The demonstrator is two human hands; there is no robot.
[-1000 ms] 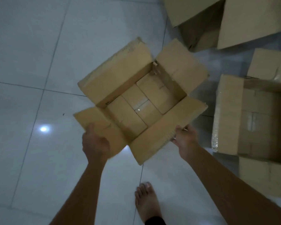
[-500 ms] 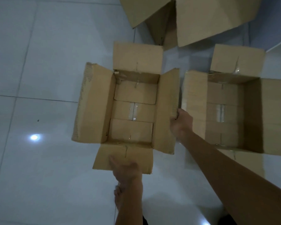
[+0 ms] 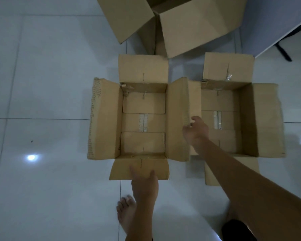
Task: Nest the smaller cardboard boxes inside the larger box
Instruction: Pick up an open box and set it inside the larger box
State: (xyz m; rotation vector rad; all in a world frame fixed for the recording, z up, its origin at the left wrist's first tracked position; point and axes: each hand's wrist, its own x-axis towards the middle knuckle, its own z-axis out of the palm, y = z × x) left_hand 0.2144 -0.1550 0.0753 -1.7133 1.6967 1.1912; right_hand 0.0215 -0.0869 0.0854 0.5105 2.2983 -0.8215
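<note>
An open, empty cardboard box (image 3: 104,119) sits in the middle with its four flaps spread out. My left hand (image 3: 143,181) grips its near flap from below. My right hand (image 3: 195,130) pinches the edge of its right flap. That flap overlaps the left side of a second open box (image 3: 266,119), which stands just to the right and looks a little bigger. A much larger box (image 3: 195,28) stands open at the top of the view, its flaps hanging outward.
The floor is pale glossy tile (image 3: 42,75) with a bright light reflection (image 3: 31,157) at the left. My bare foot (image 3: 126,214) is just below the middle box. A grey panel and a dark furniture leg (image 3: 283,51) are at the top right.
The middle box has been turned from a diagonal to square beside the right box. My left hand shifted from its left flap to the near flap; my right hand moved to the right flap.
</note>
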